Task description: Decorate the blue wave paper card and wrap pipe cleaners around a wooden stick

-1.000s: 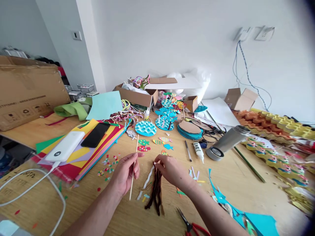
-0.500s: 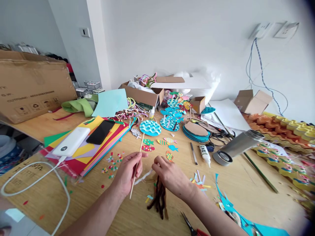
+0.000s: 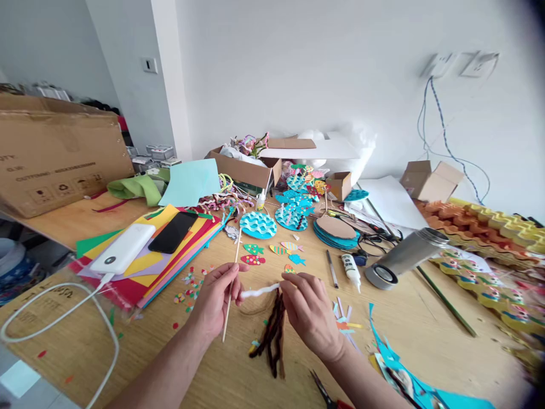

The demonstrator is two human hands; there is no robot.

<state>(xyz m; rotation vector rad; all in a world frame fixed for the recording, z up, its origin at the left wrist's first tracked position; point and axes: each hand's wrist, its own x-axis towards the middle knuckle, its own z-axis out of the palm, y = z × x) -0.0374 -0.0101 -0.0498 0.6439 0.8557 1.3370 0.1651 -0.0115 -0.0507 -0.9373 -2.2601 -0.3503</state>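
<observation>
My left hand (image 3: 213,298) pinches a thin wooden stick (image 3: 227,322), which slants upright between thumb and fingers. A white pipe cleaner (image 3: 260,291) stretches from beside my left fingertips to my right hand (image 3: 313,315), whose bent fingers are closed on its other end. Dark brown pipe cleaners (image 3: 275,338) spread below the right fingertips; whether they touch that hand I cannot tell. Beyond the stick's top is a blue disc (image 3: 258,226) with wavy white and blue strips. Several paper fish (image 3: 254,259) are on the table past my hands.
Coloured paper sheets (image 3: 147,275) carry a power bank (image 3: 123,249) and a phone (image 3: 174,232) at left. To the right are a pen (image 3: 332,270), a glue bottle (image 3: 351,271) and a steel flask (image 3: 404,258). Scissors (image 3: 323,391) rest near the front edge, beside blue scraps (image 3: 451,396).
My right hand has moved right and slightly up, drawing the white pipe cleaner out straighter between both hands. My left hand keeps its hold on the stick.
</observation>
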